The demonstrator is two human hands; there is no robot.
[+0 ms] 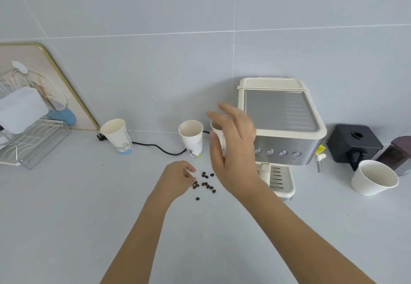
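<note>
Kitchen counter, espresso machine (281,125) (tiled wall (155,16))

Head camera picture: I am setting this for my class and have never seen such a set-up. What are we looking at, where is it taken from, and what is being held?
The single picture comes from a camera worn on a person's head, looking forward and down, so both bare arms belong to the wearer. Coffee beans lie scattered on the pale counter. The left hand curls its fingers at them; whether it pinches one is unclear. The right hand, blurred, spreads around a paper cup beside the coffee machine; a firm grip cannot be confirmed. Also standing there are a left printed cup, a middle printed cup, a plain white cup, a black appliance and a dish rack.
</note>
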